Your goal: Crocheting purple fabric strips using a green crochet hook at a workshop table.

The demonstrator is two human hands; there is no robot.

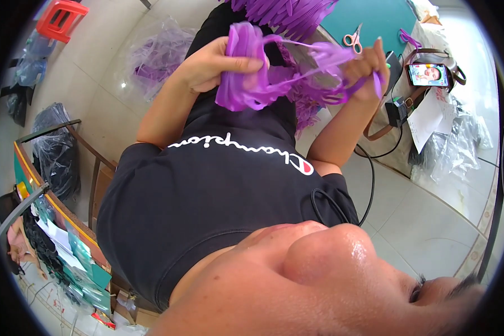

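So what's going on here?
A person's left hand grips a thick bundle of purple straps, while the right hand holds looser straps trailing from it; both are partly blurred. More purple straps lie beyond the hands. Pink-handled scissors rest unused on the green tabletop.

On my remote feed I see a glossy purple bundle (238, 92) near twelve o'clock, layered, partly blurred, its long side running twelve to six; from it loose strands (327, 54) stretch toward three o'clock, looping and twisted
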